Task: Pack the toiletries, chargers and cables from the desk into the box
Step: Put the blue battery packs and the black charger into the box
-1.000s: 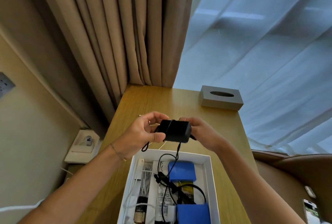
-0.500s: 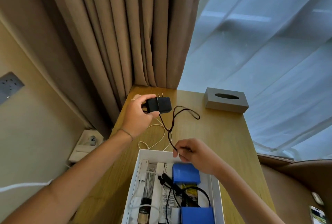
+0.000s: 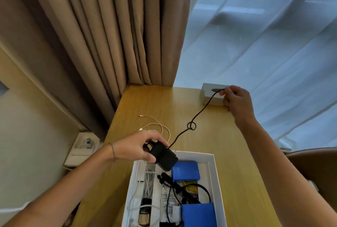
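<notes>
Wall socket (image 3: 88,143): low on the left wall, beside the desk, with a pale plug in it.
Curtain (image 3: 116,31): tan folds hanging down to the far left corner of the desk; a sheer white curtain (image 3: 264,41) fills the right.
Left hand (image 3: 138,146): fingers curled shut around a black charger (image 3: 164,155), held just above the far left corner of the box; a thin bracelet shows on the wrist.
White cable (image 3: 160,126): loose loops lying on the desk (image 3: 237,172), just beyond the left hand.
Box (image 3: 217,181): white, open, on the near part of the desk.
Box contents: white cables and tubes along the left side, a small dark bottle (image 3: 145,212) near the front left, two blue cases (image 3: 185,171), one at the far end and one nearer, and a black cord coiled between them.
Black cable (image 3: 197,119): runs from the charger up and to the right, stretched over the desk, with one small loop about halfway along.
Tissue box (image 3: 209,97): grey, at the far right edge of the desk, partly behind the right hand.
Right hand (image 3: 237,101): raised over the far right of the desk, thumb and fingers pinched closed on the far end of the black cable.
Chair (image 3: 313,166): brown, at the right edge, just beside the desk.
</notes>
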Available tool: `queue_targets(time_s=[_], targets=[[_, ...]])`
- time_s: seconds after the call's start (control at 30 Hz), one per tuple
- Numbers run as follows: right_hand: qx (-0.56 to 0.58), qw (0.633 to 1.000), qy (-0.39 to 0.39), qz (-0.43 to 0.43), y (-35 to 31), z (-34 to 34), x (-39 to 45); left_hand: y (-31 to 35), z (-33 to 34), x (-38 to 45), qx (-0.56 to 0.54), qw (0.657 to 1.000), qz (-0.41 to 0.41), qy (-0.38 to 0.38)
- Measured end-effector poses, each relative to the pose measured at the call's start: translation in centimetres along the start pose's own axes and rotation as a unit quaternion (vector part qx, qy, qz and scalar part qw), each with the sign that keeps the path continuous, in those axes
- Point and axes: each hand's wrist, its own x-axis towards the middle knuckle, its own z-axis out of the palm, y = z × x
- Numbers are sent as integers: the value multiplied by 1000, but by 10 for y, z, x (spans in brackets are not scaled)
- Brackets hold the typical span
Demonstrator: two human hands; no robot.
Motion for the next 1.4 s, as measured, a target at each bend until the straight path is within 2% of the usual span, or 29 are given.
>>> queue_targets(time_s=[0.1,0.2,0.3,0.4,0.47,0.5,0.53,0.57,0.63,0.67,0.77,0.87,0.97,1.07,1.13,1.23,1.33,1.37,1.4], targets=[[-149,989,-1,7,40,4,10,6,-1,-14,-104,993,37,-45],[-295,953,-71,6,74,24,-2,9,0,-17,-216,973,80,-31],[-354,925,-135,-7,96,47,-21,9,0,-17,-314,943,100,-42],[-370,909,-191,31,100,63,-42,12,0,-15,-350,926,122,-73],[-356,914,-195,16,87,65,-54,12,1,-13,-375,916,120,-81],[-313,932,-183,-6,78,64,-61,11,2,-12,-388,911,114,-76],[-232,954,-188,-23,68,61,-68,10,3,-12,-400,908,105,-65],[-121,966,-226,-25,56,58,-77,8,4,-12,-408,906,97,-50],[76,934,-347,18,37,54,-96,4,5,-13,-418,904,89,-21],[111,915,-386,34,33,53,-104,3,5,-13,-414,906,87,-11],[84,901,-426,7,34,54,-110,0,3,-13,-380,922,75,-5],[74,892,-446,4,38,47,-95,1,0,-15,-362,928,70,-54],[76,899,-431,12,38,40,-81,6,-1,-14,-335,934,73,-98],[-18,914,-404,-44,37,55,-78,16,5,-10,-333,934,90,-94],[-2,918,-397,-26,38,71,-84,21,8,-6,-351,927,108,-75],[125,925,-353,62,41,92,-99,22,6,-5,-402,904,146,-14],[56,948,-309,51,53,107,-117,19,1,-9,-511,844,139,84],[27,949,-312,48,57,108,-123,16,1,-8,-501,845,120,142],[-8,946,-322,44,57,109,-129,13,2,-7,-453,861,93,211]])
